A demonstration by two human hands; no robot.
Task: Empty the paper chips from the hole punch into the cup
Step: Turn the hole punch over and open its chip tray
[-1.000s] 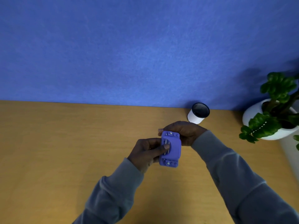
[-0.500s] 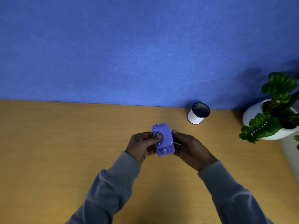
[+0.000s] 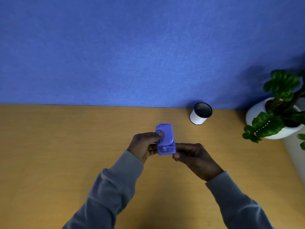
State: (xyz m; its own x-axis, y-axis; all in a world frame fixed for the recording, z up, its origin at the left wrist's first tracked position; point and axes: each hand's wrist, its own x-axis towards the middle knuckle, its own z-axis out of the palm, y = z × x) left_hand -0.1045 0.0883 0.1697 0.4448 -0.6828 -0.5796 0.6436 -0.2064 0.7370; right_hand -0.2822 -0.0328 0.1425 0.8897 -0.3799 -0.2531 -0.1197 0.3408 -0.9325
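A small purple hole punch (image 3: 165, 139) is held above the wooden table (image 3: 66, 146), its underside with metal rivets facing me. My left hand (image 3: 144, 146) grips its left side, thumb pressed on the face. My right hand (image 3: 194, 158) holds the lower right corner with its fingertips. The white cup (image 3: 200, 115) with a dark inside stands upright at the back of the table, up and to the right of the punch, apart from both hands. No paper chips are visible.
A blue felt wall (image 3: 132, 47) rises behind the table. A green plant in a white pot (image 3: 270, 123) stands at the right edge, right of the cup.
My right hand left the far end of the punch and came round to its lower right corner. The punch shifted slightly left and away from the cup.
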